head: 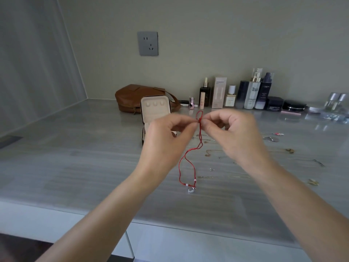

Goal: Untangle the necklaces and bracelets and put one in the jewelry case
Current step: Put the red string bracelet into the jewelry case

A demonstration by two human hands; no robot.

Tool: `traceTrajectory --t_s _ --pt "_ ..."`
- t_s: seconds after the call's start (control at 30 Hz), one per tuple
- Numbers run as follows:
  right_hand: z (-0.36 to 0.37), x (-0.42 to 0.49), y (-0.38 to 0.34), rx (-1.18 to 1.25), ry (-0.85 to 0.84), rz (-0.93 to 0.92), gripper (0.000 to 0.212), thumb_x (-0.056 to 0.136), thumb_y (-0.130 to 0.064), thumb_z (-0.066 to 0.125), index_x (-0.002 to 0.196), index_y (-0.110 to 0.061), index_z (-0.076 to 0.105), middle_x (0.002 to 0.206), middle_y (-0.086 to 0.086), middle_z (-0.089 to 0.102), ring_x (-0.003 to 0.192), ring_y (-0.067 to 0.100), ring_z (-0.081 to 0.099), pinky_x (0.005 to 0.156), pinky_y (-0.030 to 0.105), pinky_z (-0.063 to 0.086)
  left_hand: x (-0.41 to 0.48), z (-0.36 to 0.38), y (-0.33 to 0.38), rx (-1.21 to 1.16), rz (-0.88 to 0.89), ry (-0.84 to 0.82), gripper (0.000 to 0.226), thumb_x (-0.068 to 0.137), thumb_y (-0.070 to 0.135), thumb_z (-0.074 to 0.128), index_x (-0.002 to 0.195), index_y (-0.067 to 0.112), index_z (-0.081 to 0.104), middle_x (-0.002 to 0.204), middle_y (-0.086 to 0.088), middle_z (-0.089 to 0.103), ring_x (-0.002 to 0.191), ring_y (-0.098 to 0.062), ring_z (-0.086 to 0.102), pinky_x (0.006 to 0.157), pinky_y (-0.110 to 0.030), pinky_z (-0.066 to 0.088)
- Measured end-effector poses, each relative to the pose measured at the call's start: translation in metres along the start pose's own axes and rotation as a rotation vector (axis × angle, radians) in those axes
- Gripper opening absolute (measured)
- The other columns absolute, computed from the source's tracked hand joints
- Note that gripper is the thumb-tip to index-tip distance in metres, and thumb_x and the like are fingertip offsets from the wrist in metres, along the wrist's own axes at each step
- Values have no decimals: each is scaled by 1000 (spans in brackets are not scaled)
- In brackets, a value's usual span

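Bare left hand [166, 138], bare right hand [235, 134]; forearms [105, 214] bare to frame edge.

Open countertop [75, 167] left of jewelry case [154, 108], chains [208, 153] right

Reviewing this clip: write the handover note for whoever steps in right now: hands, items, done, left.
Left hand and right hand both pinch the red cord near its top loop; its charm hangs low over the counter.
The case stands open behind the left hand.
Thin chains lie on the counter to the right.
Done: red cord clear of the chains.
Left: finish untangling, put one piece in the case.
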State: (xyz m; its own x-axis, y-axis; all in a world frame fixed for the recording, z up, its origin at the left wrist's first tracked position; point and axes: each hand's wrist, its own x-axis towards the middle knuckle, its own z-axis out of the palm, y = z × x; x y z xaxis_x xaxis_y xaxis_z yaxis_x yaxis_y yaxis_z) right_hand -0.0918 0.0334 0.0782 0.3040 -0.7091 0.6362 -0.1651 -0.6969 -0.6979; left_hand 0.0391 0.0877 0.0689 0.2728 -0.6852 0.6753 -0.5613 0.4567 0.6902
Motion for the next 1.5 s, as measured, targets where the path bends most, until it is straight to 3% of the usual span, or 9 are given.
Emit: traceTrajectory --t_s 0.13,0.23,0.37,0.53,0.77,0.9,1.17,1.33,1.5 --pt "2 -2 3 -118 -2 -67 23 83 -12 67 71 -31 62 64 -13 62 60 7 54 59 24 45 -3 3 0 29 -23 9 30 81 10 68 71 37 63 62 28 62 64 10 58 60 -5 40" --pt "3 -5 5 -239 12 -136 7 81 -21 65 76 -25 69 65 -12 61 66 13 56 64 33 45 -2 3 -4 46 -58 -5 28 81 11 68 69 36 62 59 28 61 62 10 57 57 -5 38" --pt "5 -7 5 -290 15 -137 6 79 -23 65 76 -21 70 65 -13 60 63 13 56 63 30 44 -3 5 -4 53 -82 -11 29 79 9 67 66 34 61 60 26 61 58 10 54 54 -6 36" --pt "7 -3 3 -16 -8 107 21 79 -8 67 65 -23 64 53 -14 56 49 0 49 48 10 36 -4 6 -3 1 -86 52 27 77 5 66 65 29 61 59 19 60 51 9 49 53 -5 33" --pt "-5 -5 -3 -229 6 -46 10 78 -21 70 71 -28 68 63 -18 62 61 11 57 63 31 49 -1 0 -4 17 -64 34 27 79 8 68 66 31 62 60 21 61 53 8 49 53 -5 32" --pt "-1 -3 -2 -303 -64 -54 9 78 -24 70 71 -29 68 60 -18 61 57 9 55 60 28 47 -2 1 -1 25 -33 -5 26 79 6 66 68 30 62 64 18 61 50 10 46 52 -5 30" --pt "-1 -2 -3 56 -43 94 24 81 -7 67 66 -26 68 53 -11 62 51 0 50 49 9 38 -1 2 -4 -103 -106 22 26 80 4 67 69 28 63 62 21 63 62 4 56 60 -10 42" --pt "-3 -4 -2 -171 -17 -51 15 83 -18 66 70 -24 70 61 -11 62 55 15 54 55 31 47 0 1 2 -25 -37 20 24 82 9 66 79 33 66 69 21 64 62 10 55 59 -5 37" --pt "-2 -7 -1 -383 27 -209 17 79 -27 58 75 -16 70 66 -12 61 58 15 56 59 34 45 1 1 0 34 -28 18 29 80 7 67 69 33 63 61 23 62 61 9 56 55 -4 35"
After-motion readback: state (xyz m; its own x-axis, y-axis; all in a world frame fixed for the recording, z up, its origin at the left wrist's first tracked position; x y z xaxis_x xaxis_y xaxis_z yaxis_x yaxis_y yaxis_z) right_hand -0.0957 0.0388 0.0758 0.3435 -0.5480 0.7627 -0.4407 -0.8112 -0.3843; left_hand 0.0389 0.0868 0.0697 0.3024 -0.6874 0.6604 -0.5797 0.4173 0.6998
